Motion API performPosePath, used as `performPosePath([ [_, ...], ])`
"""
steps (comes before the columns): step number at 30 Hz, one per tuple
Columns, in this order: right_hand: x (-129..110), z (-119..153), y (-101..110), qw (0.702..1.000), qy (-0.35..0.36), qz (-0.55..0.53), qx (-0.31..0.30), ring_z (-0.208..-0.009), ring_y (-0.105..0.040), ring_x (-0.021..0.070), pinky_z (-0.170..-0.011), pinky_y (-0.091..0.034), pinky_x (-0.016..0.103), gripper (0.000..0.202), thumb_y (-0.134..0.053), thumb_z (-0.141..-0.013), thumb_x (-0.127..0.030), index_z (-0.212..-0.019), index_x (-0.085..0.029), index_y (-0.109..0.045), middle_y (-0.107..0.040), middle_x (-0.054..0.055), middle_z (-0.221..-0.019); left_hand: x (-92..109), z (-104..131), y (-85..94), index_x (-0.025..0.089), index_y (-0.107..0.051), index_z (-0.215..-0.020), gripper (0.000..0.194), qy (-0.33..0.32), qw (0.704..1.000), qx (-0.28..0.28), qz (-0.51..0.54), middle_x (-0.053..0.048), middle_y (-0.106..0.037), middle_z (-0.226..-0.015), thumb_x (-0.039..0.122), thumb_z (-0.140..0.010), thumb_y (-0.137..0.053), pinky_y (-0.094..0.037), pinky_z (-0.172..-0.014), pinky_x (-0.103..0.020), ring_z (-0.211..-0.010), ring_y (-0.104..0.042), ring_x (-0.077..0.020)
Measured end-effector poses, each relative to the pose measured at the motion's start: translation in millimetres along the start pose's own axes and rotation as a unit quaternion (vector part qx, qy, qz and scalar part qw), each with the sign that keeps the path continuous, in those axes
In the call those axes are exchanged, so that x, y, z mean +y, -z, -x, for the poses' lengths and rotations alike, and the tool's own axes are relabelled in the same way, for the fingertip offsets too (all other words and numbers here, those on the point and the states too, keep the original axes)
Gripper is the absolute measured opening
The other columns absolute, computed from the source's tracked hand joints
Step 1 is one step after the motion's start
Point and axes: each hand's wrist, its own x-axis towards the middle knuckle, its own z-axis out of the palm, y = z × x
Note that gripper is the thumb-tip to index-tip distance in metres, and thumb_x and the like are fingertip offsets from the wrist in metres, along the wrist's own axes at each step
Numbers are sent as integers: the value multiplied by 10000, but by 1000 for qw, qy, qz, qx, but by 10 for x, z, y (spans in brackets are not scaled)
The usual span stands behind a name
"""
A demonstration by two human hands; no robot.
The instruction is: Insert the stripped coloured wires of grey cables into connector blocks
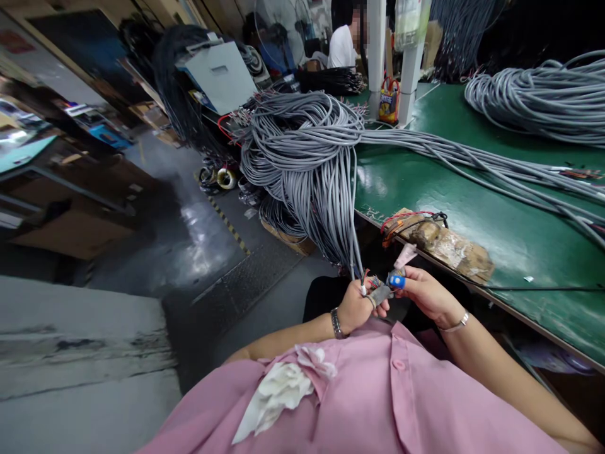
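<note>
Head view: you are pinching 1 grey cable end (362, 277) in your left hand (354, 308) while your right hand (423, 291) grips grey tape (379, 294); be keeping it taut.

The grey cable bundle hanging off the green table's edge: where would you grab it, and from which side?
Grip the grey cable bundle low on its hanging run, just above the left hand, where the strands narrow and run straight down. Come from the floor side, on the left: the green table edge blocks the right.
</note>
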Motion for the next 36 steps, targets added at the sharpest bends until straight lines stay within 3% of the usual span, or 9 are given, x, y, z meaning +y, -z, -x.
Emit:
performPosePath([
  [6, 25, 19, -47, 998, 42, 35, -6, -616, -541, 118, -638, -442, 267, 192, -719, -761, -345, -761, -161, -664, -632, 5, -686, 72, -54, 41, 130, -586, -708, 374, 47, 996, -71, -26, -37, -630, -569, 492, -719, -681, -417, -419, -193, -446, -590, -116],
  [9, 37, 51, -2, 999, 26, -21, -12, -670, -565, 131, -685, -464, 290, 215, -697, -779, -375, -817, -164, -677, -641, 23, -746, 71, -67, 54, 130, -584, -723, 370, 35, 999, -28, 22, -31, -631, -578, 489, -727, -670, -407, -409, -190, -444, -590, -115],
  [12, 58, 83, 21, 998, 2, -62, -30, -743, -586, 143, -711, -473, 298, 243, -765, -714, -319, -900, -189, -680, -654, 29, -854, 38, -70, 46, 132, -569, -704, 370, 15, 997, 24, 76, -28, -626, -570, 491, -738, -652, -387, -391, -190, -432, -583, -115],
  [16, 119, 81, -43, 998, 39, -46, 2, -666, -548, 114, -629, -429, 254, 202, -770, -713, -281, -870, -195, -676, -643, 3, -778, -1, -73, 31, 134, -551, -688, 385, 11, 994, 38, 100, -30, -627, -571, 499, -716, -669, -386, -387, -196, -425, -579, -118],
  [20, 167, 45, -128, 996, 73, -6, 50, -601, -504, 108, -592, -393, 254, 172, -764, -719, -307, -781, -182, -662, -619, -9, -682, -1, -64, 44, 124, -576, -698, 399, 13, 998, 9, 67, -34, -629, -584, 513, -730, -657, -413, -409, -196, -449, -590, -117],
  [25, 189, 36, -191, 995, 55, 7, 81, -544, -455, 97, -550, -355, 246, 205, -756, -720, -342, -725, -179, -632, -576, -24, -612, 18, -24, 79, 114, -622, -759, 391, 5, 999, -53, 3, -39, -641, -609, 499, -723, -680, -470, -479, -209, -511, -615, -122],
  [32, 200, 49, -257, 985, 100, -36, 133, -553, -446, 108, -566, -362, 258, 193, -752, -716, -327, -697, -194, -613, -552, -30, -605, -11, -73, 21, 119, -584, -719, 390, 5, 990, 67, 128, -35, -632, -567, 498, -721, -674, -426, -399, -207, -443, -592, -129],
  [36, 257, 38, -238, 979, 105, -40, 168, -573, -440, 100, -587, -366, 251, 178, -764, -702, -299, -715, -191, -623, -556, -35, -640, 14, -105, -16, 122, -567, -714, 383, 4, 978, 109, 176, -30, -625, -551, 490, -716, -674, -390, -364, -203, -409, -572, -127],
])
